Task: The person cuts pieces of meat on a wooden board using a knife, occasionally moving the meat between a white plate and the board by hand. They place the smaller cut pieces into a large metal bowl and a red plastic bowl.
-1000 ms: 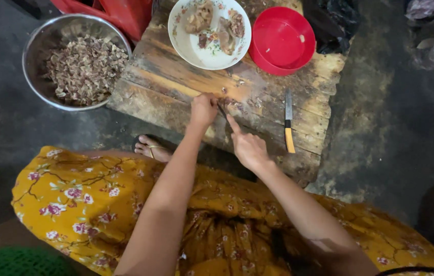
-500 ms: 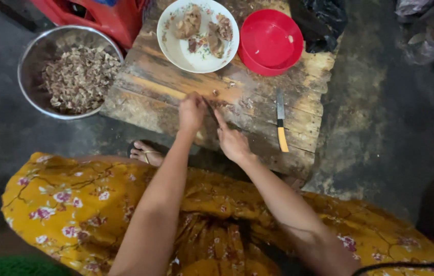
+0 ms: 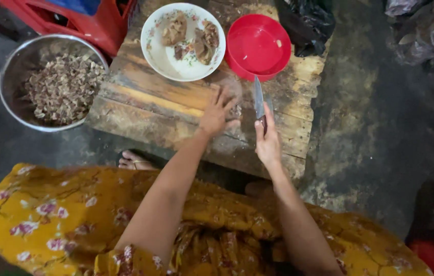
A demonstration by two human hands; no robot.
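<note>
My left hand (image 3: 217, 110) lies flat with fingers spread on a worn wooden chopping board (image 3: 166, 102), over a few small chopped bits (image 3: 236, 110). Just to its right, my right hand (image 3: 268, 143) grips a knife (image 3: 259, 97) whose blade points away from me, toward a red bowl (image 3: 258, 43). A white flowered plate (image 3: 176, 71) with brown cooked chunks sits at the board's far edge, beside the red bowl. The knife's handle is hidden in my fist.
A steel bowl (image 3: 7, 76) full of small chopped brown pieces stands on the dark floor left of the board. A red crate (image 3: 74, 20) is behind it, and a black plastic bag (image 3: 306, 23) lies beyond the red bowl. My sandalled foot (image 3: 135, 161) rests near the board.
Both hands were together cutting at the board's middle. My left hand has spread flat, and my right hand has moved right, to where the yellow-handled knife lay, with a blade upright in it.
</note>
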